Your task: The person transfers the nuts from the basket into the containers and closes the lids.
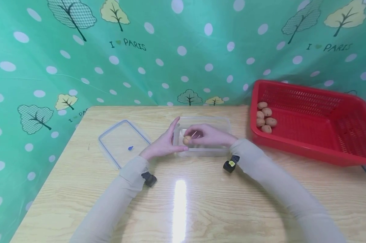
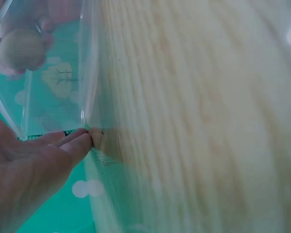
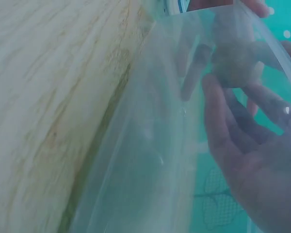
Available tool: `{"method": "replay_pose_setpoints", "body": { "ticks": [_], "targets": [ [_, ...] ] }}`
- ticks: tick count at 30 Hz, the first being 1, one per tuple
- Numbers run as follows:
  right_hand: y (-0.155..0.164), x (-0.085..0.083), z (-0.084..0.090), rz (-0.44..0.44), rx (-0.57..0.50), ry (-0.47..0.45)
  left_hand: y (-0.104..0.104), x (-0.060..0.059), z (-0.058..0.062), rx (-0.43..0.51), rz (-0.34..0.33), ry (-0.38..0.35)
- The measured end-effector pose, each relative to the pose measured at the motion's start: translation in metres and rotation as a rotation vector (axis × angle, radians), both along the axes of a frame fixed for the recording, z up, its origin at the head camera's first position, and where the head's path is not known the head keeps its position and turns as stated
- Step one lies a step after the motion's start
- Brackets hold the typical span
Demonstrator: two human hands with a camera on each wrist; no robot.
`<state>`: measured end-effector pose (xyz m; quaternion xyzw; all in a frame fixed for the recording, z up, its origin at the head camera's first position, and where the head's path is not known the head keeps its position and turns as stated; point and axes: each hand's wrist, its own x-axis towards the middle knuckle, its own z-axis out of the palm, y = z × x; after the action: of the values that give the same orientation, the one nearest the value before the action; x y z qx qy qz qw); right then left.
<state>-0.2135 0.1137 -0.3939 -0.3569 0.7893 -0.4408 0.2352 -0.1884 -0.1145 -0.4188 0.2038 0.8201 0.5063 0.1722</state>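
A clear rectangular plastic container stands on the table with its short end toward my left hand. That hand spans the left end, thumb along the near rim and fingers at the far corner, holding it. My right hand reaches over the container and pinches a walnut between thumb and fingertips, close to the left end. Through the clear wall in the right wrist view, the walnut shows blurred at the fingertips. The left wrist view shows the left fingers against the container's lower edge.
A clear lid with a blue seal lies on the table at the left, and a small blue piece shows on it. At the right stands a red plastic basket with several walnuts along its left side. A green curtain hangs behind.
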Motion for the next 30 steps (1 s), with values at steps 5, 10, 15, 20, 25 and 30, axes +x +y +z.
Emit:
{"method": "replay_pose_setpoints", "body": {
  "ticks": [5, 10, 15, 20, 25, 30],
  "targets": [
    [-0.005, -0.002, -0.002, 0.003, 0.033, -0.008, 0.0, 0.0, 0.0, -0.004, -0.002, 0.005],
    [-0.008, -0.004, -0.007, 0.015, 0.049, -0.001, 0.0, 0.001, 0.001, -0.014, 0.001, 0.012],
    [-0.009, -0.006, -0.012, 0.046, 0.066, 0.009, 0.001, 0.001, 0.0, -0.019, 0.002, 0.006],
    [-0.008, -0.005, -0.013, 0.044, 0.088, -0.002, 0.002, 0.0, -0.001, -0.025, 0.002, 0.012],
    [-0.009, -0.004, -0.011, 0.057, 0.072, -0.007, 0.001, 0.0, 0.0, -0.029, 0.001, 0.021],
    [-0.01, -0.004, -0.011, 0.072, 0.041, -0.02, 0.0, -0.001, -0.001, -0.04, -0.004, 0.044]
  ]
}}
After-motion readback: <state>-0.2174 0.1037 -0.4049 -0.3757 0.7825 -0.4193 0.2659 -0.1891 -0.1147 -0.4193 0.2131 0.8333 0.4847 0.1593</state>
